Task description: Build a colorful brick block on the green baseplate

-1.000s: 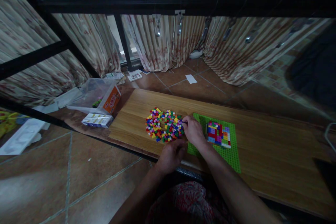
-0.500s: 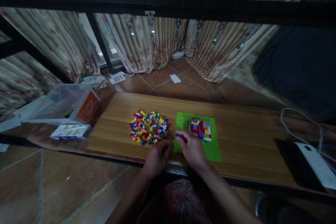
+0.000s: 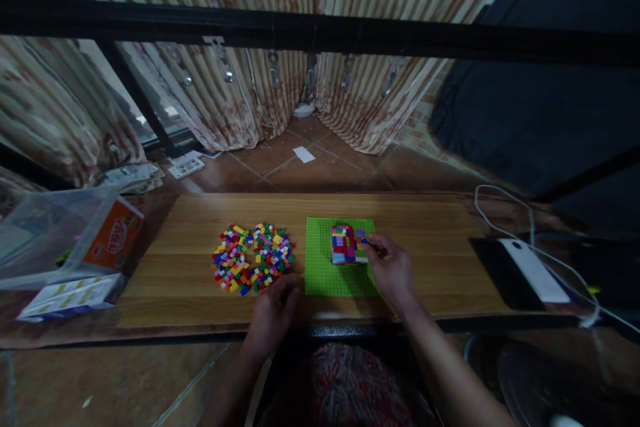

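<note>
A block of many-coloured toy bricks [image 3: 344,244] stands on a green studded baseplate [image 3: 320,281]. My right hand [image 3: 394,271] is at the right side of this block, thumb and fingers pinched on a small blue brick [image 3: 367,240]. The brick is at the block's right part; whether it is pressed down I cannot tell. Beside the near right edge of a pile of loose bricks [image 3: 231,265], my left hand [image 3: 274,312] rests with its fingers curled in. What those fingers hold, if anything, is hidden.
All this lies on a long wooden board [image 3: 440,253]. To the left are a clear plastic bin [image 3: 45,213] with an orange label and a flat box [image 3: 70,297]. A white device [image 3: 533,270] with a cable lies on the right. A dark rail [image 3: 320,30] crosses beyond the board.
My right hand has gone from the baseplate's left edge to the right side of the brick block, with the blue brick. My left hand stays by the pile. The view has turned right.
</note>
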`<act>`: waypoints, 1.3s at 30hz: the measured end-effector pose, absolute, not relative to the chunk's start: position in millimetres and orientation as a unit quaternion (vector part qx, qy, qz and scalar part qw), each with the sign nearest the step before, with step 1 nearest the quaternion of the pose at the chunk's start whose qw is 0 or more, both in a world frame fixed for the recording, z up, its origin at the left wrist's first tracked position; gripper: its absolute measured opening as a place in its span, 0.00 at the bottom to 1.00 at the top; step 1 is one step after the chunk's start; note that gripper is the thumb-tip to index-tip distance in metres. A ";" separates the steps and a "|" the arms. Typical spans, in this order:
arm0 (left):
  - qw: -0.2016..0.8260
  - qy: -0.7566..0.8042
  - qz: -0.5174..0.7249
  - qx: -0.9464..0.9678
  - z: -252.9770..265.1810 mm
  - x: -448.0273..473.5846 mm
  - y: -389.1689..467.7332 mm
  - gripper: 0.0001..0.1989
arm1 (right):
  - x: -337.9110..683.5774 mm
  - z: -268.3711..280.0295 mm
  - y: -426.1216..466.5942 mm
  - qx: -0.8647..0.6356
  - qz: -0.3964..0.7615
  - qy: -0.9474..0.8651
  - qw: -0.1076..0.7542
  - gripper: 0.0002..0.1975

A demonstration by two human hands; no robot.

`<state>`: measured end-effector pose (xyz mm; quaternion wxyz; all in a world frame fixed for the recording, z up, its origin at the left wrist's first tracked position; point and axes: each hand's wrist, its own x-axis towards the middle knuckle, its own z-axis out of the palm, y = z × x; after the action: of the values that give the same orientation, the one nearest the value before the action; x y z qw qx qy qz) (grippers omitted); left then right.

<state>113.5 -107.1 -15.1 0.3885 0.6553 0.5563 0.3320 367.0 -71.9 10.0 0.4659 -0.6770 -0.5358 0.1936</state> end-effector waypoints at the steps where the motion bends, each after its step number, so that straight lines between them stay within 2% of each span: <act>1: 0.385 0.558 0.332 0.656 -14.5 113.5 -106.8 0.14 | 369.8 9.2 -67.4 -0.680 0.190 -0.532 0.468 0.15; 8: 0.382 0.568 0.317 0.657 -12.2 113.0 -105.4 0.14 | 373.3 6.5 -34.0 -0.689 0.167 -0.563 0.425 0.13; 14: 0.374 0.567 0.315 0.663 -11.2 112.7 -104.4 0.15 | 369.3 9.2 -27.2 -0.698 0.134 -0.615 0.341 0.12; 19: 0.382 0.565 0.309 0.663 -9.4 113.5 -103.6 0.15 | 375.4 13.8 -26.2 -0.663 0.146 -0.666 0.308 0.15; 32: 0.383 0.574 0.296 0.660 -9.6 113.3 -103.7 0.14 | 384.6 15.9 -16.5 -0.656 0.179 -0.655 0.330 0.11; 39: 0.374 0.580 0.290 0.663 -11.3 113.7 -102.8 0.15 | 390.7 10.8 -14.1 -0.643 0.245 -0.622 0.374 0.08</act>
<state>113.7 -102.8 -11.3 0.3744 0.6628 0.5802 0.2896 390.7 -14.1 10.8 0.3743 -0.6427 -0.6221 0.2447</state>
